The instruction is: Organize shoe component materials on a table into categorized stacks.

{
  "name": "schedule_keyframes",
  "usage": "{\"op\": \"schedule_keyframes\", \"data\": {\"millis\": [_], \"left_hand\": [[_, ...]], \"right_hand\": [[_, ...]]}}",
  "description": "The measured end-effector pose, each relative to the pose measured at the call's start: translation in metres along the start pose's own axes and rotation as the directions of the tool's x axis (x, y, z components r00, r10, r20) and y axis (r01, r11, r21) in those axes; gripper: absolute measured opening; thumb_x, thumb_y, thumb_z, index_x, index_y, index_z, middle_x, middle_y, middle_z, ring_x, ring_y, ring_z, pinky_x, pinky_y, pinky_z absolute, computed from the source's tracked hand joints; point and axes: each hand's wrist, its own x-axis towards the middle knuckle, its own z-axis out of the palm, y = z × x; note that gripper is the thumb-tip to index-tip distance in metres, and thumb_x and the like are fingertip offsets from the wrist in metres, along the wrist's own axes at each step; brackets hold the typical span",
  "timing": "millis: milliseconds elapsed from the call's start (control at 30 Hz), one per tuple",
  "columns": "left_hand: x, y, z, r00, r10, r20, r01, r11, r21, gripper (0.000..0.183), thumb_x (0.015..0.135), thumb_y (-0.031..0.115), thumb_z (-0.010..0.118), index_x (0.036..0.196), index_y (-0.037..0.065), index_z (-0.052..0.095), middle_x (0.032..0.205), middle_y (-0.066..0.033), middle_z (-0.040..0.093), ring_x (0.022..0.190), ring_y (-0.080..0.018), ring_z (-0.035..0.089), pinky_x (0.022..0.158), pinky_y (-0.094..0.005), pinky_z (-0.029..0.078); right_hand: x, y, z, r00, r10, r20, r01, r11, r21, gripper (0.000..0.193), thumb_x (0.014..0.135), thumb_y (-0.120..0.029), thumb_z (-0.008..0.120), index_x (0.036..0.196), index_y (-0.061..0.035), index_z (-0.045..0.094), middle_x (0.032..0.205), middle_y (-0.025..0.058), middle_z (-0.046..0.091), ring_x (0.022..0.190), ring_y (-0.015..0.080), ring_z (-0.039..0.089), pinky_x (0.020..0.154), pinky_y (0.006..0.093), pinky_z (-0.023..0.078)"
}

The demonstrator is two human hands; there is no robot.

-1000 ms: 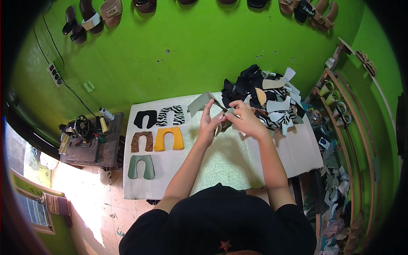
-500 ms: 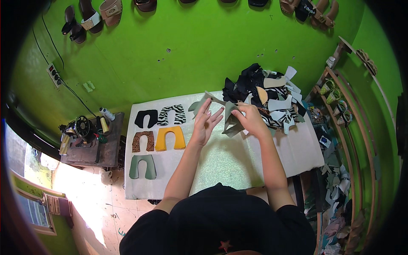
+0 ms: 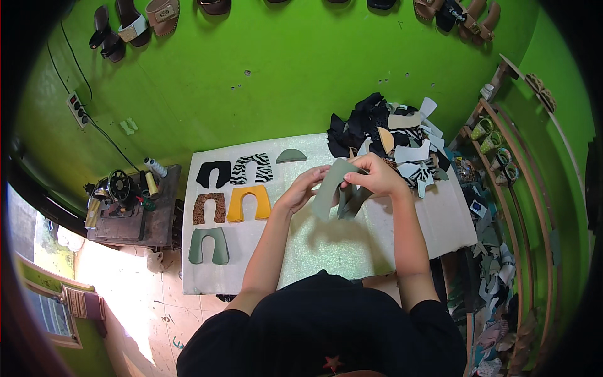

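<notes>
Above a pale, shimmering table [image 3: 317, 254], a bent piece of smooth grey-green material [image 3: 327, 195] hangs from the right hand [image 3: 377, 177], whose thumb and fingers pinch its upper edge; the left hand [image 3: 303, 190] curls at its left side, fingertips partly covered, so its hold cannot be told. Flat arch-shaped cutouts [image 3: 237, 207] in black, zebra stripe, mottled brown, yellow and grey-green lie leftward, while the held piece's lower fold is shadowed and unclear.
</notes>
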Motion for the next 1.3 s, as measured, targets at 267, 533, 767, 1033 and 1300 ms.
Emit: {"op": "schedule_keyframes", "data": {"millis": [267,533,767,1033,1300], "left_hand": [[-0.005,-0.008,-0.002,0.965,-0.078,0.25,0.049,0.992,0.119,0.039,0.08,0.018,0.061,0.114,0.001,0.051,0.1,-0.0056,0.057,0.089,-0.0109,0.055,0.08,-0.0253,0.044],[-0.002,-0.016,0.002,0.937,-0.14,0.32,0.029,0.944,0.328,0.048,0.073,0.009,0.066,0.117,0.004,0.047,0.105,-0.0032,0.056,0.096,-0.011,0.052,0.087,-0.0274,0.04],[-0.011,0.005,-0.007,1.0,0.001,-0.029,0.01,0.931,0.365,0.015,0.076,0.008,0.065,0.089,0.004,0.06,0.076,0.0013,0.059,0.071,-0.0055,0.054,0.066,-0.0193,0.042],[-0.013,0.016,-0.014,0.982,0.152,-0.116,-0.107,0.94,0.323,0.009,0.082,0.008,0.059,0.087,0.001,0.057,0.075,-0.0041,0.06,0.068,-0.0106,0.058,0.065,-0.0228,0.046],[-0.014,0.017,-0.007,0.983,0.052,-0.174,0.025,0.909,0.416,0.026,0.092,0.021,0.043,0.085,-0.001,0.055,0.073,-0.0057,0.059,0.063,-0.0111,0.056,0.061,-0.0228,0.046]], "right_hand": [[-0.01,0.025,-0.003,0.993,0.104,-0.058,-0.097,0.989,0.109,0.012,0.076,-0.009,0.059,0.073,0.0007,0.065,0.071,0.003,0.063,0.065,0.0068,0.054,0.064,0.0233,0.043],[-0.011,0.023,-0.002,0.995,0.086,-0.041,-0.08,0.989,0.121,0.011,0.073,-0.006,0.057,0.071,0.002,0.064,0.07,0.004,0.063,0.065,0.008,0.055,0.061,0.0232,0.044],[-0.02,0.027,-0.008,0.973,0.181,-0.146,-0.192,0.979,-0.07,0.013,0.074,-0.008,0.057,0.073,0.0032,0.063,0.072,0.0046,0.062,0.065,0.0088,0.054,0.063,0.0241,0.043],[-0.024,0.037,-0.002,0.948,-0.109,-0.3,-0.066,0.854,-0.516,0.014,0.08,-0.01,0.051,0.084,0.0009,0.06,0.082,0.0132,0.059,0.072,0.0296,0.056,0.068,0.0309,0.043],[-0.021,0.019,0.015,0.969,-0.005,-0.246,-0.079,0.94,-0.331,0.015,0.08,-0.014,0.053,0.086,-0.0003,0.053,0.065,0.0138,0.057,0.059,0.0253,0.055,0.058,0.0332,0.043]]}}
